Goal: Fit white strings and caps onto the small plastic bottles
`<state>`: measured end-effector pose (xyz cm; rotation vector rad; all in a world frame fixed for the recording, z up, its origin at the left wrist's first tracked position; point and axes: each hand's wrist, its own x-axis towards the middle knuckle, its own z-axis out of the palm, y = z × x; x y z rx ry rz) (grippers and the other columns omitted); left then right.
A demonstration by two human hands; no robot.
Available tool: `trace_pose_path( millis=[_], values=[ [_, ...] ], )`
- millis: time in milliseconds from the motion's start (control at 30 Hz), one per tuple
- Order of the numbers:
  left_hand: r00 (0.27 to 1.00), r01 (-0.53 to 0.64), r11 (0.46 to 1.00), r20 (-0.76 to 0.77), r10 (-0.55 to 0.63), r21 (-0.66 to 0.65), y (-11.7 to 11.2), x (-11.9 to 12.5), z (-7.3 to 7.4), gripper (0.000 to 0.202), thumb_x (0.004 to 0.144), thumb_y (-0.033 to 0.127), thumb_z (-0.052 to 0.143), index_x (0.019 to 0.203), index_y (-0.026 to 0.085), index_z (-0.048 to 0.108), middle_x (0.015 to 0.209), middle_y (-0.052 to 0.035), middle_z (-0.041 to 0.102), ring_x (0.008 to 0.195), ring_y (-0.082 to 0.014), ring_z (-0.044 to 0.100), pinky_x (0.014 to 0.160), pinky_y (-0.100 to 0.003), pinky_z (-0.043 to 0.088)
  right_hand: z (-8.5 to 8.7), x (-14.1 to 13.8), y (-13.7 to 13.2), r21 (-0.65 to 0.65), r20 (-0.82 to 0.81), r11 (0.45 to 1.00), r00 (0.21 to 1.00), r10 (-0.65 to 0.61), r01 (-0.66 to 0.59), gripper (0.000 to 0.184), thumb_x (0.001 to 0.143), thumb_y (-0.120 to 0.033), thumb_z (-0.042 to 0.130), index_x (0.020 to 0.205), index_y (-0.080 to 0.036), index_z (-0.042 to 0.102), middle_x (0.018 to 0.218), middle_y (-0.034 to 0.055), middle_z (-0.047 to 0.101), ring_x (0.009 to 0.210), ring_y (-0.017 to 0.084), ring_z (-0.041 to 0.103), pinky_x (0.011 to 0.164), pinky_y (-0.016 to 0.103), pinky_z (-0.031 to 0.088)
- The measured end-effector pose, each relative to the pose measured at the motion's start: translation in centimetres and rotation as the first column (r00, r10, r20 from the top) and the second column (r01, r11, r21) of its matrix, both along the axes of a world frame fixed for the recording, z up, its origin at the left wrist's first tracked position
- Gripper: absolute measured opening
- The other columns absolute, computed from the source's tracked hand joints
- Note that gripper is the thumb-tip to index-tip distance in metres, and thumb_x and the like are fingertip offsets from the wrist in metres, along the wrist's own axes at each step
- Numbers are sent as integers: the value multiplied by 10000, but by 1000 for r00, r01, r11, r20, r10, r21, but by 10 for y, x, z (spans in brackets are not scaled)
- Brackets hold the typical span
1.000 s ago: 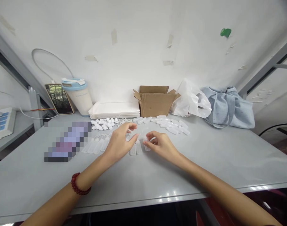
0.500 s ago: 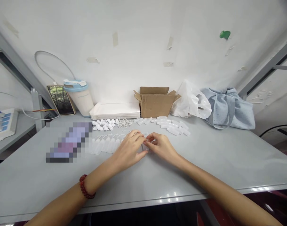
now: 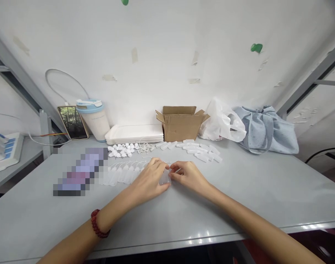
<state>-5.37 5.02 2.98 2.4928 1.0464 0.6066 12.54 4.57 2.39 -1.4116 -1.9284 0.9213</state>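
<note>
My left hand (image 3: 148,178) lies curved around a small translucent plastic bottle (image 3: 164,177), its thumb along the near edge and fingers at the far side. From the right, my right hand (image 3: 190,173) is closed in a pinch at the bottle's right edge. The fingertips partly hide it. Left of my hands, a row of similar bottles (image 3: 122,175) lies flat, with thin cords at their far ends. Behind that row are small white caps (image 3: 123,150) and a tangle of pale cord loops (image 3: 146,147). Loose translucent bottles (image 3: 202,151) lie scattered to the right of these.
Along the wall stand a tumbler (image 3: 94,119), a phone (image 3: 73,123), stacked white trays (image 3: 134,134), an open cardboard box (image 3: 181,126), a white plastic bag (image 3: 221,123) and a blue cloth bag (image 3: 272,130). A pixelated flat object (image 3: 82,170) lies at left on the grey table (image 3: 252,190).
The view has tilted up slightly. More of the bottle shows between my hands, and the fingers of both hands have shifted a little around it.
</note>
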Motion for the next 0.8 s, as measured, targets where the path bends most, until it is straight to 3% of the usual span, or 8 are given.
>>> trace_pose_path(
  millis=[200, 333, 433, 600, 700, 800],
  values=[
    [1000, 19, 1000, -6, -19, -2, 1, -4, 0, 337, 743, 265, 621, 1052, 187, 512, 1061, -90, 551, 1097, -275, 450, 860, -411, 457, -1, 0, 0, -21, -16, 1000, 1000, 19, -20, 193, 732, -160, 563, 904, -147, 651, 847, 54, 697, 711, 160, 664, 648, 251, 488],
    [994, -97, 994, 39, 99, -56, 7, -8, 5, 325, 854, 430, 487, 1067, 187, 524, 1104, -98, 554, 1112, -267, 459, 881, -413, 448, -2, 0, 2, -27, 8, 1000, 1000, -6, 6, 168, 734, -165, 575, 885, -137, 643, 813, 67, 702, 725, 173, 665, 657, 262, 493],
    [965, -247, 969, 89, 248, -30, 19, -16, 8, 314, 926, 361, 318, 989, 173, 562, 1042, -88, 601, 1086, -251, 478, 917, -415, 417, -3, 0, 3, -41, 4, 999, 1000, -18, 18, 173, 739, -168, 588, 901, -133, 637, 833, 76, 708, 734, 175, 669, 673, 271, 502],
    [912, -408, 912, 56, 406, 44, 41, -39, 5, 277, 864, 235, 352, 951, 156, 602, 1025, -85, 648, 1037, -258, 518, 911, -422, 414, -2, 1, 3, -33, 22, 999, 1000, -10, 11, 156, 752, -149, 595, 901, -132, 639, 840, 74, 712, 730, 163, 671, 672, 256, 505],
    [926, -377, 920, 23, 376, 108, 47, -46, -1, 282, 832, 206, 365, 936, 162, 623, 1012, -76, 663, 1037, -260, 525, 901, -423, 423, 1, 6, 7, 20, 87, 1000, 996, -9, 7, 155, 777, -141, 590, 924, -130, 639, 863, 74, 713, 747, 156, 672, 687, 242, 501],
    [953, -301, 945, -7, 304, 128, 46, -44, -3, 285, 839, 227, 376, 929, 162, 639, 984, -80, 669, 1018, -260, 534, 882, -420, 435, 7, 15, 14, 180, 287, 982, 952, -105, 54, 186, 823, -119, 538, 984, -134, 631, 926, 83, 708, 829, 181, 663, 719, 262, 481]
  ],
)
